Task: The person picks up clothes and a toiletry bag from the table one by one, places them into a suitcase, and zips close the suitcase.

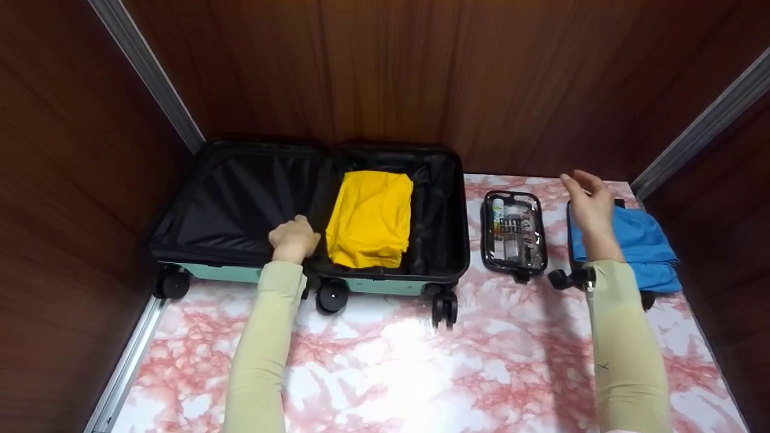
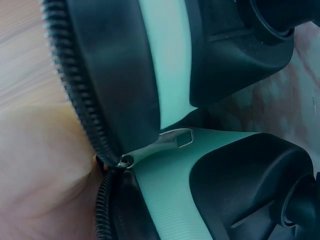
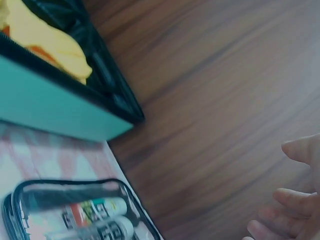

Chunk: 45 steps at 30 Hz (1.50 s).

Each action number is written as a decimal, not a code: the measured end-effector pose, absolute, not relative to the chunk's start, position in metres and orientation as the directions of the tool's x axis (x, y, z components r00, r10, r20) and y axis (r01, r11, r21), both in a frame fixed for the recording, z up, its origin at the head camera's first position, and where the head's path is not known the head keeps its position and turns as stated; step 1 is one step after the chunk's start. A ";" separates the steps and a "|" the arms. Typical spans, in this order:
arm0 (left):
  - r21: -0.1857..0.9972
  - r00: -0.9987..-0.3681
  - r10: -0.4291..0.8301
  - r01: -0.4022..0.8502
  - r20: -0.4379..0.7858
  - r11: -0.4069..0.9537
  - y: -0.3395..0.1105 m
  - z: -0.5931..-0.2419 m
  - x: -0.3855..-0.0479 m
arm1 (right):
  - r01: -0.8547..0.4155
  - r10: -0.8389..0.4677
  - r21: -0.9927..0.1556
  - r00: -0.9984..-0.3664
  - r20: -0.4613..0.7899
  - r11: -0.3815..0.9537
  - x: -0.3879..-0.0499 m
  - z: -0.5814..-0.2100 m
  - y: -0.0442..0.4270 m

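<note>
An open mint-green suitcase (image 1: pixel 228 273) with black lining lies on the floor. Folded yellow cloth (image 1: pixel 370 219) is in its right half. At the near end of the suitcase's middle seam is my left hand (image 1: pixel 295 239), knuckles up, its fingertips hidden. Beside that hand, the left wrist view shows the suitcase's zipper (image 2: pixel 75 95) and a metal zipper pull (image 2: pixel 172 141). My right hand (image 1: pixel 592 207) is raised by the folded blue cloth (image 1: pixel 643 246), fingers loosely bent and nothing in them. Left of it lies a clear travel pouch (image 1: pixel 514 231) holding small bottles.
Dark wood-grain panels (image 1: pixel 385 72) stand behind and on both sides, with metal strips (image 1: pixel 150 72) at the corners. The floor (image 1: pixel 391 361) has a red-and-white marbled pattern. Black suitcase wheels (image 1: pixel 332 296) stick out toward me. Something black shows beneath the blue cloth.
</note>
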<state>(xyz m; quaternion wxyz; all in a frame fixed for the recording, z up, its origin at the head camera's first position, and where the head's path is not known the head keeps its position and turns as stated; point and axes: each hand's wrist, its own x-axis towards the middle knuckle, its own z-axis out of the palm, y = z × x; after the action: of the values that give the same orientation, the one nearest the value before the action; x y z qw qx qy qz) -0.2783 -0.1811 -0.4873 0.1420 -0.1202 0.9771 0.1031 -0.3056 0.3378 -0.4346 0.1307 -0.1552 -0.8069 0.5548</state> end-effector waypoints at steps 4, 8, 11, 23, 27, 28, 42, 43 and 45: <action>0.168 -0.931 -0.204 -0.263 -0.302 0.950 -0.180 -0.487 -0.278 | 0.141 0.409 -0.929 -0.912 0.012 0.341 -0.299 -0.437 0.353; 0.175 -0.933 -0.201 -0.261 -0.299 0.949 -0.180 -0.487 -0.278 | 0.173 0.438 -0.920 -0.899 -0.001 0.353 -0.293 -0.439 0.366; 0.177 -0.934 -0.197 -0.257 -0.299 0.950 -0.180 -0.487 -0.277 | 0.206 0.477 -0.918 -0.879 -0.021 0.339 -0.290 -0.440 0.377; 0.172 -0.930 -0.196 -0.257 -0.310 0.951 -0.181 -0.488 -0.278 | 0.357 0.544 -0.913 -0.815 -0.200 0.199 -0.279 -0.452 0.427; 0.169 -0.930 -0.196 -0.256 -0.310 0.952 -0.181 -0.488 -0.277 | 0.419 0.580 -0.884 -0.780 -0.233 0.209 -0.277 -0.460 0.442; 0.168 -0.930 -0.197 -0.257 -0.309 0.952 -0.181 -0.488 -0.277 | 0.434 0.586 -0.877 -0.773 -0.245 0.206 -0.276 -0.462 0.445; 0.164 -0.931 -0.202 -0.260 -0.305 0.952 -0.180 -0.487 -0.277 | 0.554 0.603 -0.818 -0.709 -0.366 0.155 -0.259 -0.466 0.482; 0.164 -0.931 -0.201 -0.260 -0.305 0.952 -0.180 -0.487 -0.277 | 0.559 0.606 -0.817 -0.703 -0.373 0.145 -0.258 -0.466 0.484; 0.164 -0.931 -0.203 -0.261 -0.305 0.951 -0.180 -0.487 -0.277 | 0.567 0.607 -0.812 -0.696 -0.383 0.138 -0.256 -0.468 0.487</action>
<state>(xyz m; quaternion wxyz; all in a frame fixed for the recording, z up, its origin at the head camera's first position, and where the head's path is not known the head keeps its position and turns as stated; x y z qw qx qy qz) -0.2774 -0.1802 -0.4874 0.1438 -0.1186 0.9772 0.1014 -0.2561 0.4872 -0.4678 0.0190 -0.3893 -0.7542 0.5284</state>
